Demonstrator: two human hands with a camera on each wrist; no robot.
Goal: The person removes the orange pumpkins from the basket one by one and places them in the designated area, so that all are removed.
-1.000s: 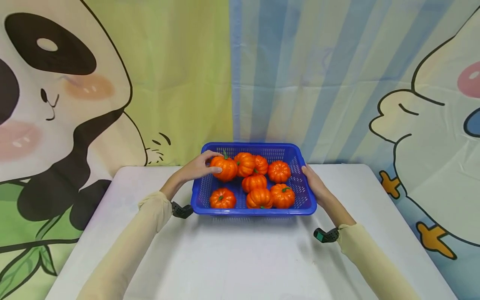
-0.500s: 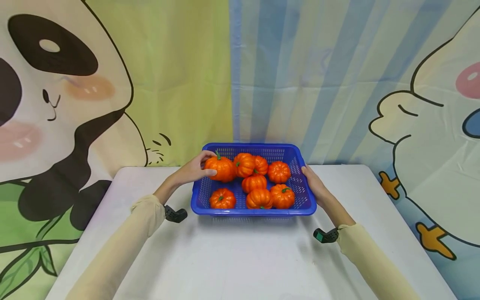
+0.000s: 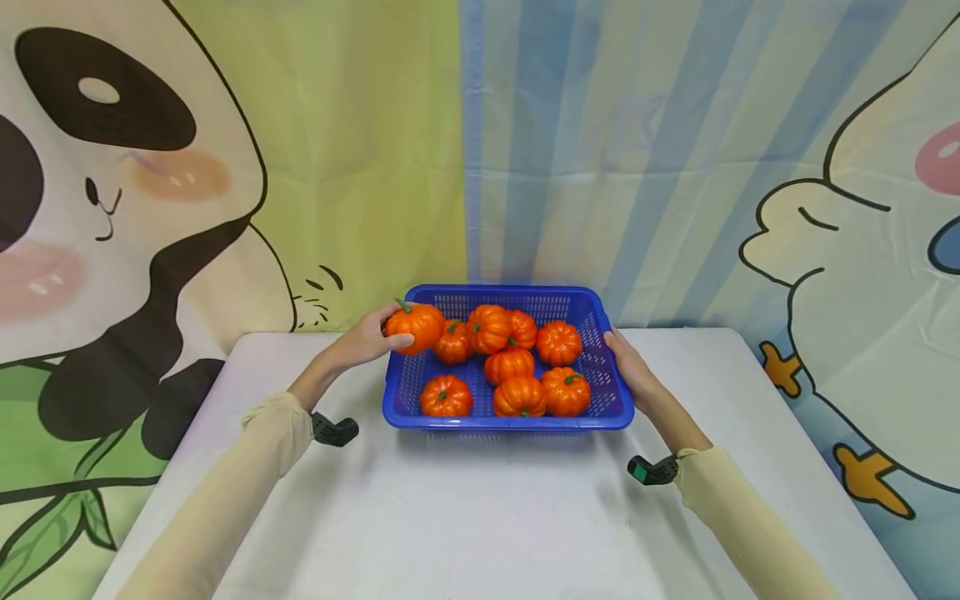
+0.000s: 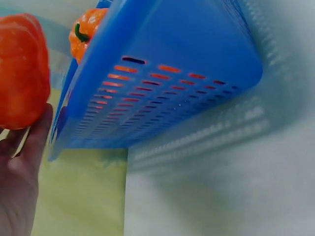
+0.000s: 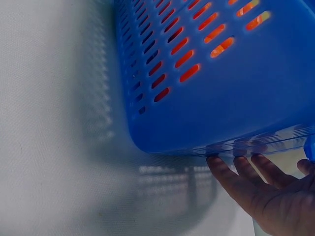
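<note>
In the head view a blue plastic basket with slotted walls stands on the white table, with several small orange pumpkins inside. My left hand grips one green-stemmed pumpkin over the basket's left rim, thumb on the near side. The left wrist view shows this pumpkin beside the rim, with fingers beneath it. At the opposite side, my right hand holds the basket's right edge. Its fingertips touch the outer wall under the rim in the right wrist view, and the thumb is up near the rim.
Another pumpkin lies inside near the left wall, and one sits at the front left. A printed curtain with cartoon animals hangs behind the white table. Both wrists wear black devices.
My left hand has lifted its pumpkin and moved it leftward, from inside the basket to over the left rim. A pumpkin behind it has come into view. The right hand stays put.
</note>
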